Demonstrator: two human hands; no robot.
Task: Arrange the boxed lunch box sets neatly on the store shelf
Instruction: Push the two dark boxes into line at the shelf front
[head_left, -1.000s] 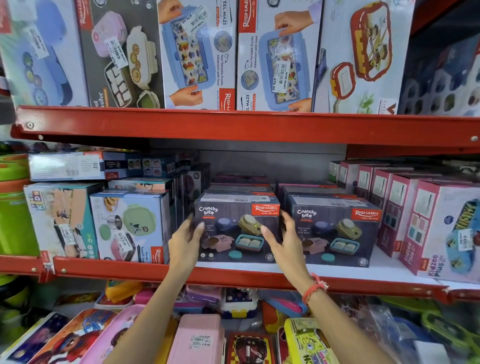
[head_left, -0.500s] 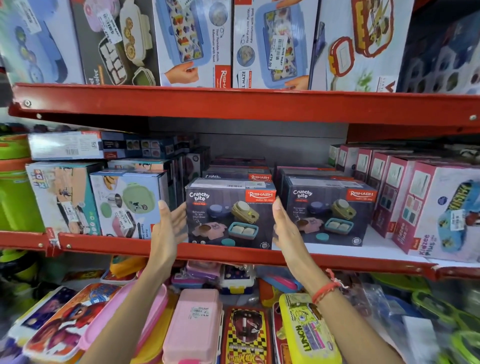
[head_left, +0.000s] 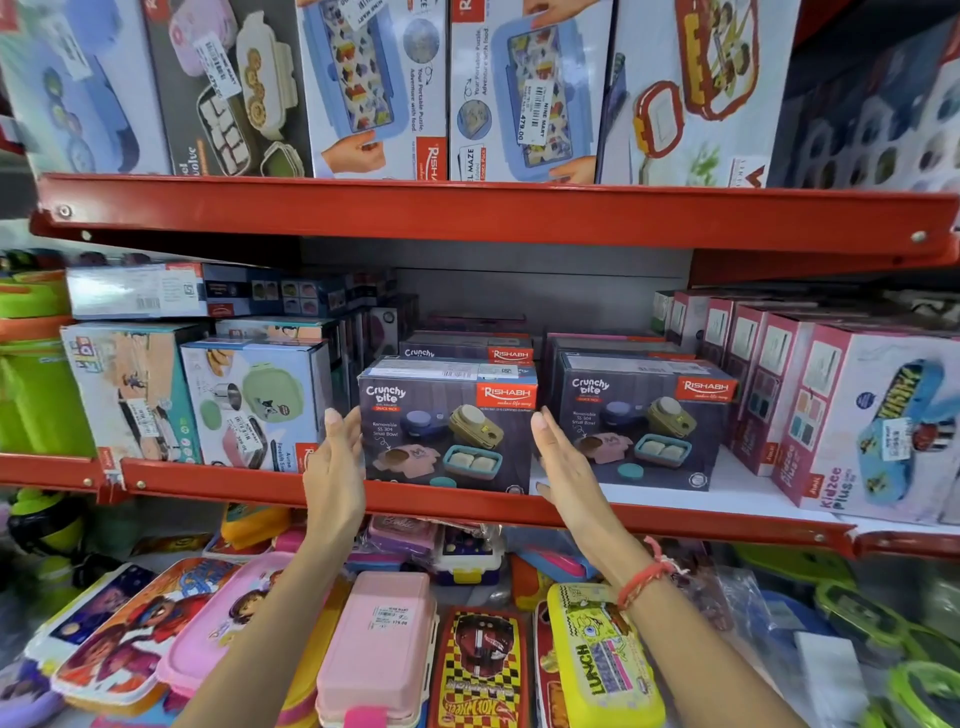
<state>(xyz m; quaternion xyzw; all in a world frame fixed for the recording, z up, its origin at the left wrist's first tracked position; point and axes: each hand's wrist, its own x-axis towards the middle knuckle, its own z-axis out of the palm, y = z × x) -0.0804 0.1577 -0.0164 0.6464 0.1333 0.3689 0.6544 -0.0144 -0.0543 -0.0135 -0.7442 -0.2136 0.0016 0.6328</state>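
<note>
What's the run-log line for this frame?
stage: aligning | left hand: open, beside dark Crunchy Bite cardboard box | right hand: open, other side | box: upright on red metal shelf

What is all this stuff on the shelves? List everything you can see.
Crunchy Bite boxes: two in front, more behind, dark grey-purple, middle shelf centre.
Pink Kidzee Plus boxes: a row, count unclear, middle shelf right.
Green-lunchbox box: one, pale blue, middle shelf left.
Maze lunch box boxes: two, blue and white, top shelf.
Shelf edges: red metal.
Pink lunch box: one, bottom centre.
Yellow LUNCH box: one, bottom right.
Left hand: open, beside the front box.
Right hand: open, beside it; red wrist thread.
</note>
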